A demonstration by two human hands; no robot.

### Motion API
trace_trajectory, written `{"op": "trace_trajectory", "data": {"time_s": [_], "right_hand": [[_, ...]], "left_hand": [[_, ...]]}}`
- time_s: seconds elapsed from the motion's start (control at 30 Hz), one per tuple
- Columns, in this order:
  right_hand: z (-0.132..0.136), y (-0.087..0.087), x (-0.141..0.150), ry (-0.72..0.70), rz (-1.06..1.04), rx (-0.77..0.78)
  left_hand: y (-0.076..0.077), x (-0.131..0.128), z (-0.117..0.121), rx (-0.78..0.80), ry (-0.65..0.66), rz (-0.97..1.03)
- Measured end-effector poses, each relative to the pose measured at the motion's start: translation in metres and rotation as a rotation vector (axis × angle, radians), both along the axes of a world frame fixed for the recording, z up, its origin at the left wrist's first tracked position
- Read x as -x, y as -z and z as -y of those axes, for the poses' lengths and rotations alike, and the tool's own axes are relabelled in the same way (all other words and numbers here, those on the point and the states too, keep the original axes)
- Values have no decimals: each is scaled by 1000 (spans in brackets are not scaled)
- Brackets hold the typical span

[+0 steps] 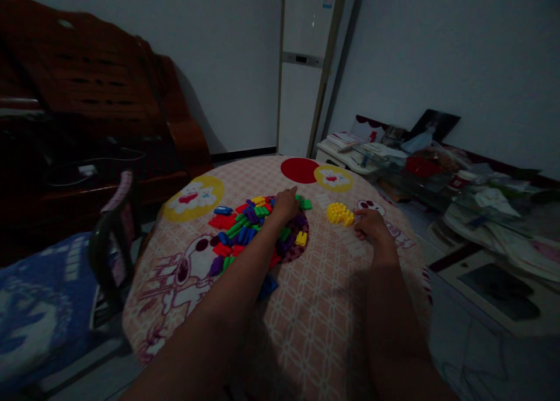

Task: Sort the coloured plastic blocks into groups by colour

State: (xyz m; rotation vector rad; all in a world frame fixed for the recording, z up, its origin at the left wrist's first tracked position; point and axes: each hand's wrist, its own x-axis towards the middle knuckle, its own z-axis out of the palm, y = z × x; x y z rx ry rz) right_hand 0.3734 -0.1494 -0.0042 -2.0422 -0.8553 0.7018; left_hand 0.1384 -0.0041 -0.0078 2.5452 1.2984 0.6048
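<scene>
A pile of coloured plastic building blocks [245,229], in red, blue, green, purple and yellow, lies on the round table. Over the pile's far right part is my left hand [286,204], its fingers bent down among the blocks; what they grip, if anything, is hidden. Green blocks [305,203] lie just right of it. To the right, a cluster of joined yellow blocks [338,213] rests at the tablecloth. My right hand [371,225] has its fingers closed at the cluster's right end. A single yellow block [301,239] sits at the pile's right edge.
A patterned cloth [315,325] covers the table. At left stand a chair with a blue cover [48,296] and a wooden bench [96,80]. Along the right wall, a glass-topped cabinet [394,182] carries papers and clutter. A tall white unit [301,97] stands behind.
</scene>
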Motion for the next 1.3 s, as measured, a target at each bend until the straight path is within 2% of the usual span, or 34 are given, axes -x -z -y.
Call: {"op": "trace_trajectory", "data": {"time_s": [0.13, 0.37, 0.53, 0.67, 0.77, 0.87, 1.07, 1.17, 1.3], "right_hand": [[-1, 1, -1, 16, 20, -6], [-3, 9, -5, 23, 16, -41], [-4, 9, -4, 29, 5, -35], [-3, 9, -1, 34, -6, -57], [-3, 10, -2, 33, -16, -50], [-4, 12, -4, 20, -12, -46], [-3, 16, -8, 14, -14, -68], [-4, 17, -9, 18, -11, -67], [-4, 15, -7, 30, -17, -53]], "left_hand": [[1, -2, -8, 92, -35, -182], [1, 5, 8, 119, -89, -156], [-13, 1, 24, 125, -19, -130], [-21, -18, 52, 39, 101, -29], [-16, -39, 78, 22, 187, 42], [-3, -56, 99, 72, 188, 35], [24, -63, 110, 171, 204, 191], [24, -59, 108, 203, 213, 210], [16, -61, 107, 237, 155, 216]]}}
